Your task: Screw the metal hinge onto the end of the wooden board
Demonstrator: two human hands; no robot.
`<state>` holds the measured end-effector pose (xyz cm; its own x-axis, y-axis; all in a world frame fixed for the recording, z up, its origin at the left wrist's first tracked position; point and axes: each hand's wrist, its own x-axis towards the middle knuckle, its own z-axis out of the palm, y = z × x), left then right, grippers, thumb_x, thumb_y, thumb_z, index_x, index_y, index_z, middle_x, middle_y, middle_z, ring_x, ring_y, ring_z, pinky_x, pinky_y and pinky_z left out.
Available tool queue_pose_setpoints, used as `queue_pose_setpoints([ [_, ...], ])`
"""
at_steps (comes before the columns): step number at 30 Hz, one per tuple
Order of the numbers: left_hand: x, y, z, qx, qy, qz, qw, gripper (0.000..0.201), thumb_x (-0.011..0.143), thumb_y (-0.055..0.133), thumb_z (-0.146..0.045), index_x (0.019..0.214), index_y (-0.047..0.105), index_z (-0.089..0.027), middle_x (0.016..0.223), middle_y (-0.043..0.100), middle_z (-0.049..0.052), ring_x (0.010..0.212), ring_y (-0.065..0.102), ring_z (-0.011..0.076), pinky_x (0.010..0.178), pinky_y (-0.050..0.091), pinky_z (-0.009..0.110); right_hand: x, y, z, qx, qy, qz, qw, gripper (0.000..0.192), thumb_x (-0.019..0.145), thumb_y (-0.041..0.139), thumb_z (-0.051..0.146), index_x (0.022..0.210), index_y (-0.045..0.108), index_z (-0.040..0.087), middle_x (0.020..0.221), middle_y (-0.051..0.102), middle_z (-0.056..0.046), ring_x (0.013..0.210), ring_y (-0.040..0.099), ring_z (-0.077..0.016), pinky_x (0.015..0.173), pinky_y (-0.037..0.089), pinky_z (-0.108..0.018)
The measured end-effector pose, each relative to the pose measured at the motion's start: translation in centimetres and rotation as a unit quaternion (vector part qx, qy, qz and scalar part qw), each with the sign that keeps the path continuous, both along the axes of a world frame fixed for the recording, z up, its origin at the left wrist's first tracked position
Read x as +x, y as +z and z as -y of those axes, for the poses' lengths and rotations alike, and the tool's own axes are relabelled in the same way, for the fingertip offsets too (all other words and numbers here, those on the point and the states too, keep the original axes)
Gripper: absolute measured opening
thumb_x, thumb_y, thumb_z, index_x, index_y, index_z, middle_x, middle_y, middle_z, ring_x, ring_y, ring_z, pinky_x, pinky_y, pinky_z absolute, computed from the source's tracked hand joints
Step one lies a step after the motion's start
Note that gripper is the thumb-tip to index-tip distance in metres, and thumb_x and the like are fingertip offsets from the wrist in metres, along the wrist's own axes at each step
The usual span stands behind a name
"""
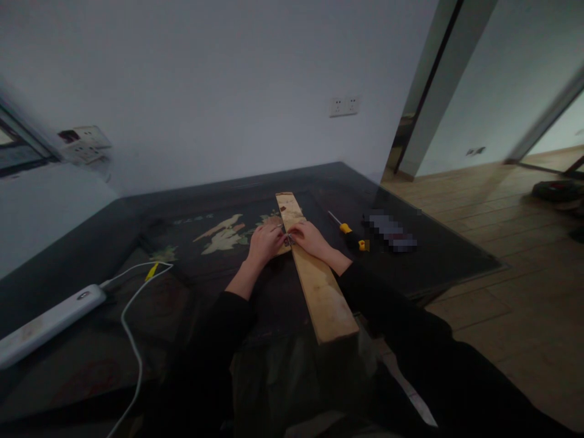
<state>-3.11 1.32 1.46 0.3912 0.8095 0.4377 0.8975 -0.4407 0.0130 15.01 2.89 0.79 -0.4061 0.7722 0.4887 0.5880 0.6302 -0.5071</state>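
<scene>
A long, pale wooden board (pixel 322 295) lies lengthwise on the dark table, its near end reaching the table's front edge. Against its left side, partly under my left hand (pixel 267 242), is a shorter piece of wood (pixel 283 249). My right hand (pixel 312 239) rests across the long board. The fingertips of both hands meet in a pinch at the joint of the two woods, around a small shiny metal piece (pixel 288 239). Its kind is too small and dim to tell. To the right lies a screwdriver (pixel 349 233) with a yellow and black handle.
A blurred-out flat object (pixel 391 231) lies right of the screwdriver. On the left are a white power strip (pixel 55 322) and its cable (pixel 137 340) with a yellow tag. The dark table (pixel 438 243) bears a bird picture and stands against a wall with sockets (pixel 344 106).
</scene>
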Motion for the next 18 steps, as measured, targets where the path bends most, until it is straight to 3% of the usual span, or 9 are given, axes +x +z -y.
queue_pose_setpoints([
  [4,-0.3,-0.1,-0.1,-0.011,-0.002,0.042,0.999,0.022,0.095,0.051,-0.034,0.091,0.069,-0.021,0.098,0.072,0.008,0.099,0.064,0.0237,0.086,0.045,0.035,0.0,0.1,0.1,-0.006,0.001,0.002,1.000,0.014,0.085,0.060,0.009,0.092,0.071,0.013,0.093,0.071,-0.010,0.092,0.060,-0.0201,0.088,0.044,-0.035],
  [9,-1.2,-0.9,-0.7,-0.029,-0.082,0.057,0.995,0.022,0.094,0.052,-0.028,0.106,0.069,-0.022,0.101,0.071,0.007,0.098,0.064,0.0207,0.084,0.048,0.031,0.1,0.0,0.1,0.001,0.003,-0.006,1.000,0.014,0.086,0.060,0.009,0.092,0.072,0.014,0.092,0.069,-0.009,0.092,0.059,-0.0188,0.088,0.044,-0.033],
  [18,-0.5,-1.1,-0.7,0.027,-0.054,0.041,0.997,0.014,0.092,0.058,-0.026,0.090,0.071,-0.021,0.090,0.071,0.007,0.090,0.065,0.0223,0.078,0.047,0.033,0.0,-0.5,-0.4,0.009,0.003,-0.002,1.000,0.013,0.084,0.062,0.008,0.087,0.072,0.016,0.089,0.070,-0.007,0.090,0.059,-0.0189,0.087,0.044,-0.033],
])
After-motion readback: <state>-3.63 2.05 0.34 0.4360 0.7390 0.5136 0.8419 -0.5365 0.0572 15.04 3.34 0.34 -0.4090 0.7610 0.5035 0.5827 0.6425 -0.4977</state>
